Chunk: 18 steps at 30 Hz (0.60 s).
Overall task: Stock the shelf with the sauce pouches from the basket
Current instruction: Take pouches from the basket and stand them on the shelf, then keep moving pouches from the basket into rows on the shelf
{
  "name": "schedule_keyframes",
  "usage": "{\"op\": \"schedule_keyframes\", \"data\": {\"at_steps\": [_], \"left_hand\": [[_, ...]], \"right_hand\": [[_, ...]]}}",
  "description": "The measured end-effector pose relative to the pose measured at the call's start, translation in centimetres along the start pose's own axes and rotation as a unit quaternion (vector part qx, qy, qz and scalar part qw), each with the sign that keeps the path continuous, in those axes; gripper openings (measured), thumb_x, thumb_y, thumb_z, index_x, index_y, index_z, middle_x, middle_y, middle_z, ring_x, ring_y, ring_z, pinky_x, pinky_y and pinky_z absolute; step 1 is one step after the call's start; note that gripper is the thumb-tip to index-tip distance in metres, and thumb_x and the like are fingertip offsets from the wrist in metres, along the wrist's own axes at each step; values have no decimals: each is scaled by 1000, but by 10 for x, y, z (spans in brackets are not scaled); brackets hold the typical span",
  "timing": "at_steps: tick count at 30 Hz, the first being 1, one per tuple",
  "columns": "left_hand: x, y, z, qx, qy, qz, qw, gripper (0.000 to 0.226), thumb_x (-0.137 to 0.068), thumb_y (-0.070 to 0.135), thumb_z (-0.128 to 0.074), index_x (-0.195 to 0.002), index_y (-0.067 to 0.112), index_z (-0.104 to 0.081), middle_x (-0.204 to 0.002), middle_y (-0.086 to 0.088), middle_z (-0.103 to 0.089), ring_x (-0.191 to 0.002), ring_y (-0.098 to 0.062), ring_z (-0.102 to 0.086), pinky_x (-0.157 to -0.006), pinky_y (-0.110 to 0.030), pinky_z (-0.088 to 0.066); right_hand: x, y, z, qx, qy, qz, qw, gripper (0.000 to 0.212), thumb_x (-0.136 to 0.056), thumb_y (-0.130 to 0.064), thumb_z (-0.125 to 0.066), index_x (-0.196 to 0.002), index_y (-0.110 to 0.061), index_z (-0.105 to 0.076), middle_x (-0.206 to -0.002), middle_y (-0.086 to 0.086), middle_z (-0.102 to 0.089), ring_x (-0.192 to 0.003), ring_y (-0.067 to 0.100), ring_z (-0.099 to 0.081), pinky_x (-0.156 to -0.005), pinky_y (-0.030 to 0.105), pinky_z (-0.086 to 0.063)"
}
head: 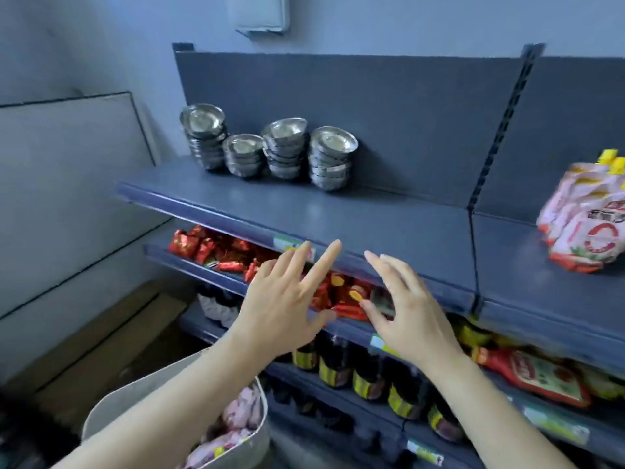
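Observation:
A grey basket (pixel 111 411) sits at the bottom left, holding several pink sauce pouches (pixel 241 409). More pink-and-white pouches with yellow caps (pixel 588 214) lie stacked on the top shelf (pixel 389 225) at the far right. My left hand (pixel 284 299) and my right hand (pixel 406 309) hover side by side in front of the shelf's front edge, fingers spread and straight, holding nothing. Both forearms reach up from above the basket.
Stacks of steel bowls (pixel 270 147) stand at the back left of the top shelf. Red wrapped snacks (pixel 216 248) fill the shelf below. Dark sauce bottles (pixel 338 363) and a red ketchup pouch (pixel 537 370) sit lower down. A grey wall is at left.

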State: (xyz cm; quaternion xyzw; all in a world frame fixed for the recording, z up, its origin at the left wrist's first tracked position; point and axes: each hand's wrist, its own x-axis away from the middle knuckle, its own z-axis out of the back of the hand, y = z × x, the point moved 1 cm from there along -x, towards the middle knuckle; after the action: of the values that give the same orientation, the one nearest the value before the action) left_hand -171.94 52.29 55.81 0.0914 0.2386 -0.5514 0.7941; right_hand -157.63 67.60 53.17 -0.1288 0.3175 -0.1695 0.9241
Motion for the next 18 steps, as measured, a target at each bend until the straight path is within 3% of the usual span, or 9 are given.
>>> {"op": "schedule_keyframes", "data": {"at_steps": [4,8,15,18], "left_hand": [[121,-99,-5,-53,-95,116,987,109,-66,64,-69,-153,24,-17,-139,-18,-51,-113,-32,-58,-82,-39,-51],[210,-173,-18,-72,-222,242,942,107,-79,68,-57,-154,25,6,-154,-16,-28,-129,-30,-43,-95,-37,-42],[305,-226,-84,-43,-348,366,862,90,-80,45,-58,-152,23,-8,-139,-9,-42,-114,-27,-51,-82,-37,-46],[325,-232,-124,5,-387,395,833,82,-84,38,-53,-152,24,-10,-145,-7,-38,-120,-28,-48,-89,-40,-44]], "right_hand": [[4,-104,-106,-63,-170,-5,983,69,-90,-36,-63,-149,-34,-29,-149,-7,-33,-137,15,-34,-109,33,-37],[9,-172,-183,-76,-301,1,950,63,-90,-38,-60,-147,-31,-32,-145,-8,-36,-132,16,-39,-100,33,-43],[16,-200,-300,-62,-448,1,892,63,-89,-29,-60,-147,-25,-36,-146,-2,-39,-129,21,-44,-102,34,-41],[24,-193,-351,-60,-494,-3,867,61,-89,-25,-61,-145,-25,-37,-142,2,-42,-126,23,-46,-100,37,-43]]}}
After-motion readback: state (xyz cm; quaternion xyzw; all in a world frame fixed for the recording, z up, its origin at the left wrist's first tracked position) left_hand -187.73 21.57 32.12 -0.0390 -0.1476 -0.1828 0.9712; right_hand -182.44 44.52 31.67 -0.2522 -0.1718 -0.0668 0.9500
